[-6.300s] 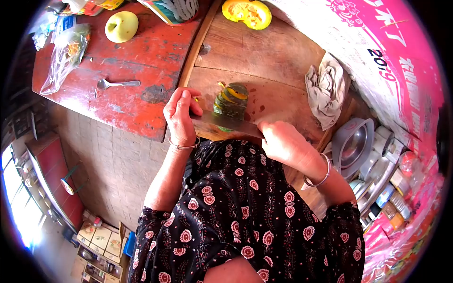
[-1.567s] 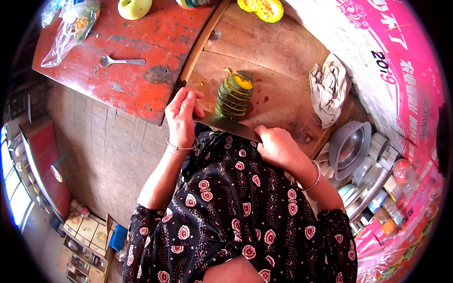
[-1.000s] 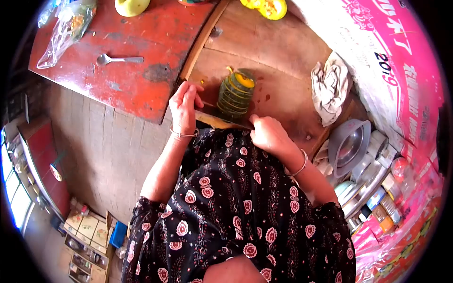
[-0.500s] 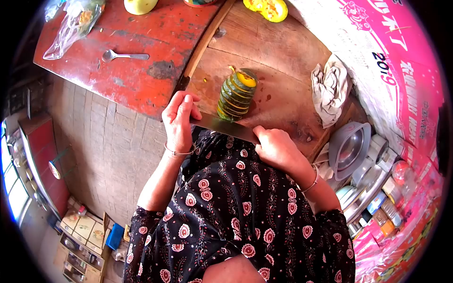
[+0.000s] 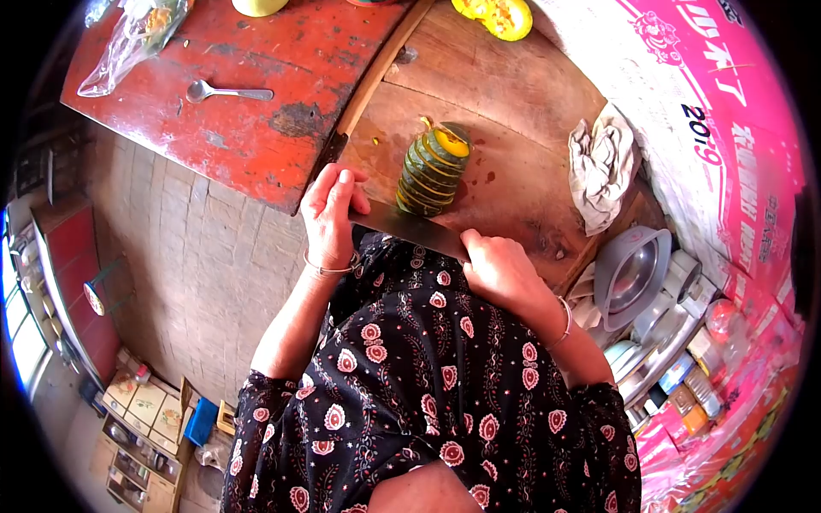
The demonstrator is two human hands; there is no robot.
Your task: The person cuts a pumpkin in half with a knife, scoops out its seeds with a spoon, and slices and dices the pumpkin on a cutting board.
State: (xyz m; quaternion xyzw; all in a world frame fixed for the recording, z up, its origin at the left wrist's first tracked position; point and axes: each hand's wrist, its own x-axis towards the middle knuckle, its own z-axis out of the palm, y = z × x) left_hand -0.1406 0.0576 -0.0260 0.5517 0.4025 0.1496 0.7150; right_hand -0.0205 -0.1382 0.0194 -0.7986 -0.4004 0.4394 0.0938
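My right hand (image 5: 503, 269) is closed around the handle end of a kitchen knife (image 5: 412, 232). The broad dark blade stretches leftward in front of my body, to where my left hand (image 5: 329, 214) has its fingers curled at the far end. Just beyond the blade lies a dark green squash (image 5: 429, 175) with yellow flesh, cut crosswise into several slices that still rest together in a row. A small yellow scrap sits by its far end. The squash is on a wooden board surface (image 5: 513, 111) with wet spots.
On the left, a worn red tabletop (image 5: 231, 145) carries a metal spoon (image 5: 229, 91), a clear plastic bag (image 5: 137, 43) and a pale round fruit (image 5: 259, 5). A cut yellow squash piece (image 5: 499, 19) lies at the back. Right are a crumpled cloth (image 5: 602, 171) and a grey basin (image 5: 631, 278).
The view has shifted slightly. Both hands and the knife keep nearly the same pose, and the squash slices stay together.
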